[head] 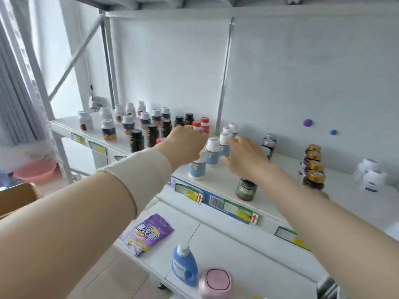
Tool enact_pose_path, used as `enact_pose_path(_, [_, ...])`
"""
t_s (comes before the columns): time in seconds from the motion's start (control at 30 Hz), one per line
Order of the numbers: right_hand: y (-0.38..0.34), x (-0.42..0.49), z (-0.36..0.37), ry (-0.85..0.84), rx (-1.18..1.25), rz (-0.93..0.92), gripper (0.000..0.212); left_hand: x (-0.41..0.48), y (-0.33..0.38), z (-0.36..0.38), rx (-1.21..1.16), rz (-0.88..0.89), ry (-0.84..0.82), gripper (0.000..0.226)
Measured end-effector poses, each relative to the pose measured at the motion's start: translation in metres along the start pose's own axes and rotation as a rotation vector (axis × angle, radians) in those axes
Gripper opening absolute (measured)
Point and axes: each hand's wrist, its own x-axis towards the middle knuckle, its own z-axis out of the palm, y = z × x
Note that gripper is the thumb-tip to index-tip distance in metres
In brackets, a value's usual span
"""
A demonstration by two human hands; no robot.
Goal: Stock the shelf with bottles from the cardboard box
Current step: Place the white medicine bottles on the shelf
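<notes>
Bottles with blue labels and white caps (212, 152) stand in a short row on the shelf (220, 180), between the two hands. The left hand (185, 145) reaches in from a pale sleeve (138, 171). Only its back shows, and its fingers are hidden past the knuckles, so I cannot tell how its grip stands. The front bottle (197, 170) sits right under that hand with its cap covered, and whether the hand holds it cannot be made out. Red-capped bottles (204, 123) show just beyond the knuckles, one partly blocked.

The right hand (244, 156) lies with fingers spread and fairly straight, grip loose and closed round nothing. Its fingertips (235, 139) are just beside a rear bottle of the row, and contact is too blurred to judge. Its wrist covers the top of a dark green jar (246, 189) at the shelf edge.

Only a brown corner of the cardboard box (15, 197) shows, cut off at the left edge by the frame and the left forearm, its contents out of sight. Labels on the dark and white bottles further left are too small to read. On the lower shelf lie a purple pouch (149, 233) and a blue detergent bottle (184, 266).
</notes>
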Motion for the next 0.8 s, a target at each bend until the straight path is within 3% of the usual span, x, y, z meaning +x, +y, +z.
enact_pose_path(0.2, [-0.183,0.063,0.043,-0.033,0.061,-0.229,0.043,-0.099,-0.152,0.08,-0.042,-0.21,-0.144,0.038])
enact_pose_path(0.4, [-0.354,0.104,0.127,-0.218,0.062,-0.396,0.048,-0.198,-0.275,0.183,-0.069,-0.376,-0.38,0.038])
enact_pose_path(0.6, [-0.471,0.15,0.213,-0.423,0.041,-0.525,0.051,-0.253,-0.358,0.294,-0.161,-0.492,-0.548,0.032])
enact_pose_path(0.8, [-0.568,0.231,0.299,-0.499,0.028,-0.657,0.047,-0.257,-0.445,0.398,-0.198,-0.558,-0.677,0.032])
